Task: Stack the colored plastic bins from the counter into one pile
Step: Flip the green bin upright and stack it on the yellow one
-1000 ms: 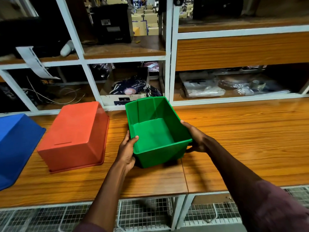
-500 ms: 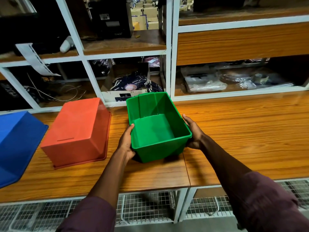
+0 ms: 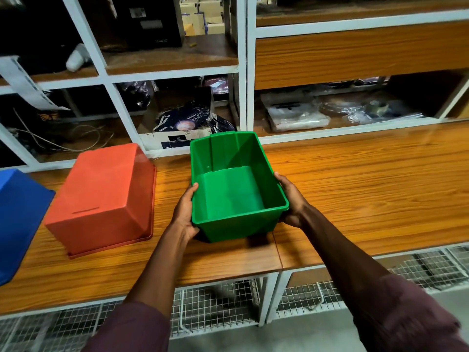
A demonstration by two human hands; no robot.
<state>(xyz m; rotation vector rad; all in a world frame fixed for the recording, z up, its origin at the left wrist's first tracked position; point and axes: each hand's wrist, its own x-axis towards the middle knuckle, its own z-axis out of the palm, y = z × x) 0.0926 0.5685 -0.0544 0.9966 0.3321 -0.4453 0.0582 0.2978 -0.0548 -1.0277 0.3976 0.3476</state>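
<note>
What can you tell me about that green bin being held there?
The green bin looks like glossy moulded plastic: rectangular, open side up, empty, with a rolled rim and ribs on its far wall. It tilts a little toward the camera over the wooden counter, right of the overturned red bin. The left hand and right hand grip its sides.

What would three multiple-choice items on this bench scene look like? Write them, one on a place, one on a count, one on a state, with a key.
1. The orange bin stands where relative to the green bin?
A. left
B. right
C. inside it

2. How many bins are in view?
A. two
B. three
C. four

3. The green bin is
A. upside down
B. on its side
C. open side up

Key: 1 A, orange lies left on the counter. 2 B, green, orange and blue bin. 3 C, its empty inside shows, left hand and right hand gripping its sides.
</note>
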